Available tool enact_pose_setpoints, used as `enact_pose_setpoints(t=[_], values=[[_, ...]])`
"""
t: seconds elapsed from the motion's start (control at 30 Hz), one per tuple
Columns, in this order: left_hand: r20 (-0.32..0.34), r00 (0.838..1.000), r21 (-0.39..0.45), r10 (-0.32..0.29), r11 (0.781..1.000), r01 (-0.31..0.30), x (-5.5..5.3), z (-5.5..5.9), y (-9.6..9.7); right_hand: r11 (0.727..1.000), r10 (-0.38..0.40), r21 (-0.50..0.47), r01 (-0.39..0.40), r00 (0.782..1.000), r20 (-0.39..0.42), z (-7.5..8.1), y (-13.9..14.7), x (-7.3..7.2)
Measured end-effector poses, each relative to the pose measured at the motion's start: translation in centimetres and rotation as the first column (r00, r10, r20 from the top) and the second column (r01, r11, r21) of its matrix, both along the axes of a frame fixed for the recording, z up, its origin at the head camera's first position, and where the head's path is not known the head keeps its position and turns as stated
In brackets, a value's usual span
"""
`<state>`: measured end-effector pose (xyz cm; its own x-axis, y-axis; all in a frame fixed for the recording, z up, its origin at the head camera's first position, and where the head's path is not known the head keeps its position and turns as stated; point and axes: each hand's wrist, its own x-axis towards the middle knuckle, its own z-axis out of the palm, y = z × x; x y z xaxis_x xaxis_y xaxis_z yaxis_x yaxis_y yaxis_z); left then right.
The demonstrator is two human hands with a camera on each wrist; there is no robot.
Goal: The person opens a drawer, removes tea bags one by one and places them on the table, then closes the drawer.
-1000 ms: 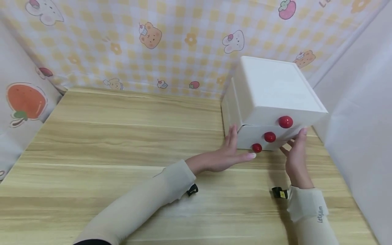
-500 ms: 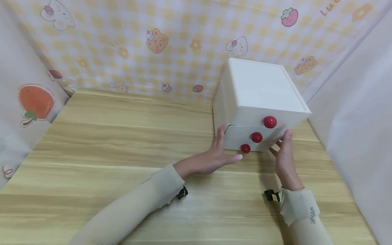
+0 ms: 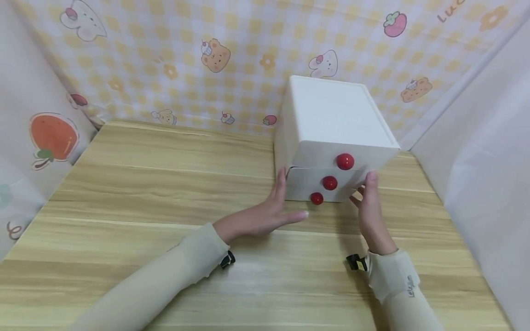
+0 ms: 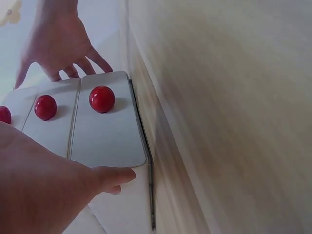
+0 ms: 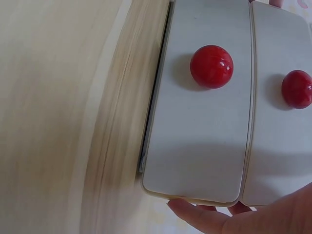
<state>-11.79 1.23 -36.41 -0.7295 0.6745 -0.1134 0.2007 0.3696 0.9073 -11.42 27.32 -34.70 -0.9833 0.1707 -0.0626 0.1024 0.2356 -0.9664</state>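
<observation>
A white box with three drawer fronts [image 3: 339, 115] stands on the wooden table, right of the middle in the head view. Each front bears one round red knob [image 3: 330, 183]. My left hand [image 3: 262, 216] is at the box's lower left front corner, fingers extended along the side and thumb pointing across the front. At the right side is my right hand [image 3: 372, 216], its fingertips touching the box's edge in the right wrist view. Spread fingers of the right hand [image 4: 58, 46] meet the far side in the left wrist view. Part of each hand's fingers is hidden by the box.
A yellow checked curtain [image 3: 240, 69] with cartoon prints hangs behind the table [image 3: 174, 184]. White cloth [image 3: 468, 151] closes off the right side, and a printed cloth [image 3: 54, 138] the left. Small black wrist cameras [image 3: 357, 262] sit by the sleeves.
The box has slid left along the table with both hands staying at its sides. The head view has also shifted a little.
</observation>
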Motion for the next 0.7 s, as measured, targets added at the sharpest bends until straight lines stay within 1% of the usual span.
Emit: enact_pose_setpoints(t=[0.17, 0.33, 0.53, 0.7], values=[[0.015, 1.000, -0.014, 0.013, 1.000, -0.013, 0.0, 0.3, -1.3, 0.999, 0.033, 0.016, -0.033, 0.999, -0.010, -0.1, -1.1, -0.3], [0.018, 0.999, -0.012, 0.035, 0.999, -0.035, -0.1, 0.2, -2.6, 0.998, 0.060, 0.024, -0.060, 0.998, 0.005, 0.0, -2.2, -0.5], [0.013, 0.998, 0.002, 0.060, 0.998, -0.060, -0.2, 0.2, -4.3, 0.994, 0.104, 0.035, -0.104, 0.995, 0.007, 0.1, -3.6, -0.8], [-0.001, 0.996, -0.001, 0.091, 0.996, -0.091, -0.5, 0.0, -5.3, 0.991, 0.126, 0.037, -0.127, 0.992, 0.008, 0.0, -4.6, -1.2]])
